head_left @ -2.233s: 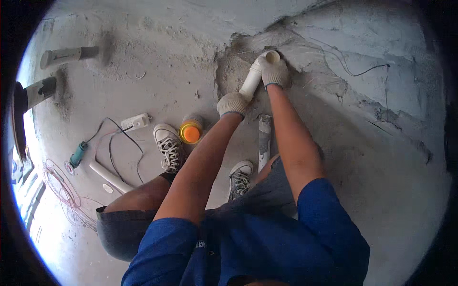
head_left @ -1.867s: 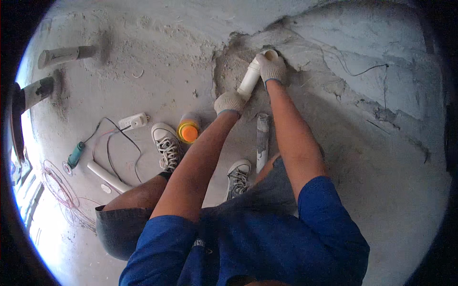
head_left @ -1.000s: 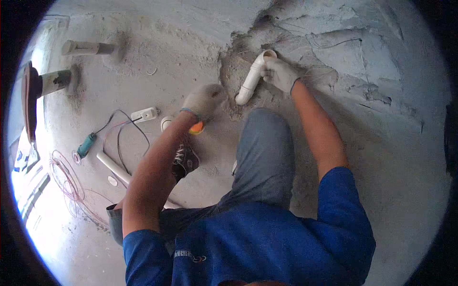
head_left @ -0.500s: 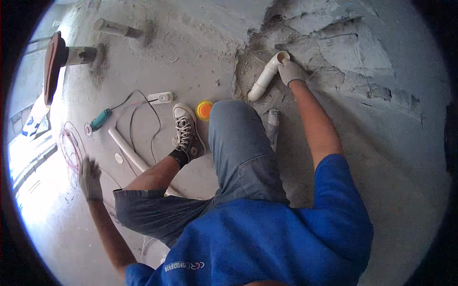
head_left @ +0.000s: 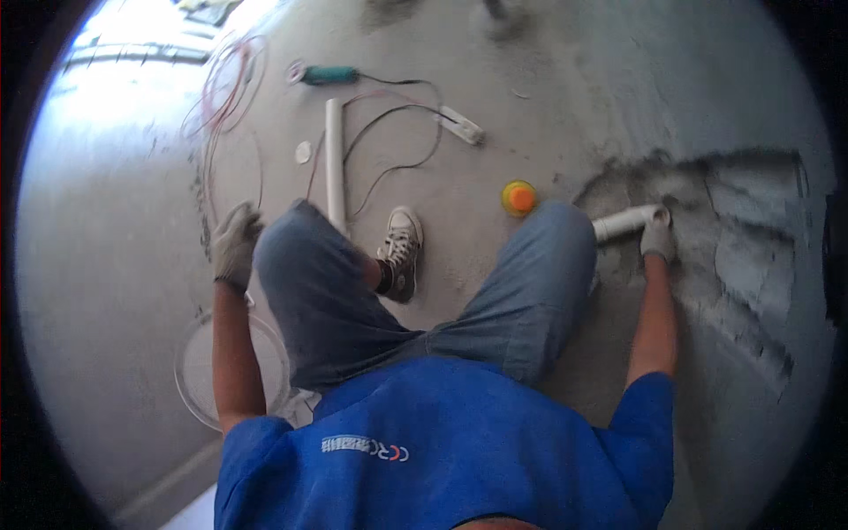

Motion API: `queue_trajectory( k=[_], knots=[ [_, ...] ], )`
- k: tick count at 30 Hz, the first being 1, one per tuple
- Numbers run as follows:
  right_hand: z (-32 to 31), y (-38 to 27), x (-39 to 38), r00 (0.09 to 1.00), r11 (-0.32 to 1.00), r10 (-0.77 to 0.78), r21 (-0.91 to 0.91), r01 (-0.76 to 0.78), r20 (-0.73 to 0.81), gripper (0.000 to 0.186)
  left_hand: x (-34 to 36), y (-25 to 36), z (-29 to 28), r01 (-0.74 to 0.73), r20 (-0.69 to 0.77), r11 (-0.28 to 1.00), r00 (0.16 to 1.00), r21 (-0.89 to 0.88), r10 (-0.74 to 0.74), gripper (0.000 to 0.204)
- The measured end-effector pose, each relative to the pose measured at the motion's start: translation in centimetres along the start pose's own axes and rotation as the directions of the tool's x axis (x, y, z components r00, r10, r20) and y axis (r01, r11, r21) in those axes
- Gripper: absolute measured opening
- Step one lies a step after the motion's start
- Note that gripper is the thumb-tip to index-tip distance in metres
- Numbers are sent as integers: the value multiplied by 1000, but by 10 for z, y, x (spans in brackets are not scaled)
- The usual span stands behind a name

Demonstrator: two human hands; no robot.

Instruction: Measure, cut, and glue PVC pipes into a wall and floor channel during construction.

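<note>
My left hand (head_left: 235,247), in a pale knit glove, is at my left beside my knee, fingers apart and slightly bent, with nothing seen in it. My gloved right hand (head_left: 658,243) grips the elbow end of a white pipe fitting (head_left: 624,224), which lies in a rough broken hollow (head_left: 708,196) on the right. Beside my right knee stands a yellow container with an orange top (head_left: 520,200). A loose straight white pipe (head_left: 335,159) lies between my left knee and the upper part of the floor.
A green angle grinder (head_left: 329,75), a white power strip (head_left: 461,125) with dark cords and coiled reddish wires (head_left: 231,88) lie on the grey floor (head_left: 459,177). A small white disc (head_left: 304,152) is near the pipe. A round white bucket (head_left: 199,371) sits beside my left forearm.
My left hand has left the pipe fitting and swung to the far left. My right hand stays on the fitting. My body and view have turned leftward, bringing the bucket into sight.
</note>
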State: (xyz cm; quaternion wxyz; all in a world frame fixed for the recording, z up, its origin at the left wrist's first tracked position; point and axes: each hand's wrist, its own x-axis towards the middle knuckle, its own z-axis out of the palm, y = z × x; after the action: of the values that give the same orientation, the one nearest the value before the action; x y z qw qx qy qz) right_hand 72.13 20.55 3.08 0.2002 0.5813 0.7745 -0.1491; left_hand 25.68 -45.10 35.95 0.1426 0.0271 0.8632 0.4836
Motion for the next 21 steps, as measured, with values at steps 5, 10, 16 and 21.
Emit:
queue_trajectory(
  k=[5,10,16,21],
  knots=[
    [24,10,26,996,997,82,4,-83,20,56,9,-92,40,289,12,955,957,-68,-289,37],
    [38,14,21,986,991,-116,59,124,-123,48,-44,-227,26,605,-34,794,796,54,-604,38],
    [23,10,-39,989,789,-66,614,-27,129,36,-85,-298,4,766,-47,616,633,180,-773,40],
    [-17,-20,-71,951,725,-308,654,217,27,27,-67,-323,11,763,-21,581,611,283,-791,41]
  ],
)
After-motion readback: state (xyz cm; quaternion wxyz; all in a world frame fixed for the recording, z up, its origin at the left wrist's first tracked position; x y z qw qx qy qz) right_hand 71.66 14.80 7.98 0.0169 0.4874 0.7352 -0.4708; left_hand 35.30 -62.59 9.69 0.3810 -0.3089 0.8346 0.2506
